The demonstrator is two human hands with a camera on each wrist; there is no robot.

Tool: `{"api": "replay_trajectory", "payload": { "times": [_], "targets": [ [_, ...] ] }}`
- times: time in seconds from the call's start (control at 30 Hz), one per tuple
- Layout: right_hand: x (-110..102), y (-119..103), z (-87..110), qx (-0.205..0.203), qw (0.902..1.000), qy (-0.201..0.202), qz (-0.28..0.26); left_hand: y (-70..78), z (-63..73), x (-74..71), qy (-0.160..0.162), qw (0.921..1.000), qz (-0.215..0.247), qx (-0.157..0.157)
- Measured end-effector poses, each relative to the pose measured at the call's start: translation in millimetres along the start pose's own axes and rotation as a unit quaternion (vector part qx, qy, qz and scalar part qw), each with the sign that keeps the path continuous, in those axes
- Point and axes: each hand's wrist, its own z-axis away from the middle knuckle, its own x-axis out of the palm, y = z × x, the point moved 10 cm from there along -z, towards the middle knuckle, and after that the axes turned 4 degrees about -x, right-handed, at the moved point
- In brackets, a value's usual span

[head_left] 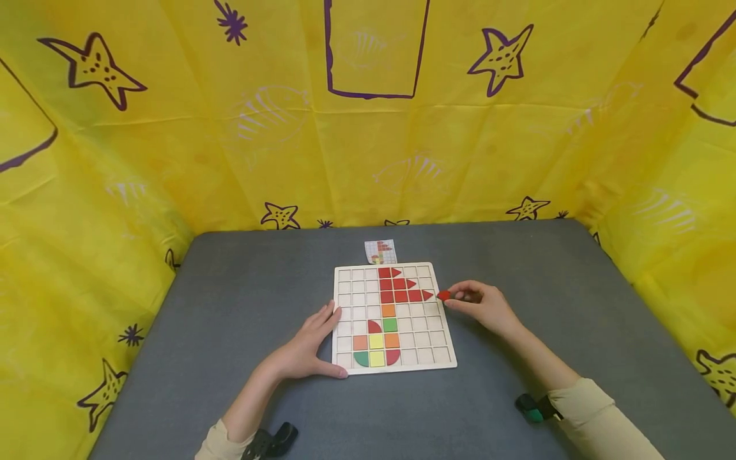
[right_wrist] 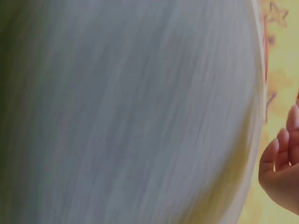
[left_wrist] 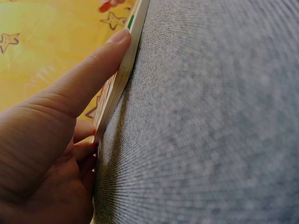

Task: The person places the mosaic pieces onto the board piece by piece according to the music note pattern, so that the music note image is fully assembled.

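Note:
A white gridded board (head_left: 428,326) lies on the table with coloured tiles set in its squares. Three rows of red tiles (head_left: 401,296) run across the upper part, each ending in a pointed piece. Orange, green, yellow and red tiles (head_left: 376,342) fill squares lower down, some with rounded corners. My left hand (head_left: 305,348) rests against the board's left side, thumb straight at the near left corner. At the board's right edge, level with the longest red row, my right hand (head_left: 485,308) pinches a small red pointed tile (head_left: 443,295) between thumb and fingertips.
Just beyond the board lies a small pattern card (head_left: 382,252) printed with a similar coloured figure. The grey table (head_left: 259,275) meets yellow cloth (head_left: 356,160) with drawn starfish at the back and sides.

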Motion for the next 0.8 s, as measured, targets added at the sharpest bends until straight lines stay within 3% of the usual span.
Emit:
{"api": "replay_trajectory", "payload": {
  "times": [0.17, 0.33, 0.6, 0.8],
  "targets": [
    [30.6, -20.5, -2.7, 0.01, 0.9971, -0.025, -0.071, 2.1, 0.3, -0.2, 0.002, 1.0, 0.002, 0.004],
    [63.4, -39.4, -5.8, -0.001, 0.9941, -0.062, -0.089, 1.9, 0.2, 0.2, -0.001, 1.0, 0.002, 0.003],
    [111.2, -70.1, -11.9, -0.071, 0.9903, -0.119, -0.011, -0.9, -1.5, 1.3, -0.005, 1.0, -0.004, -0.001],
    [140.6, -84.8, -18.5, -0.128, 0.9753, -0.159, 0.084, -0.6, -0.5, 0.6, -0.006, 1.0, -0.001, -0.004]
  ]
}}
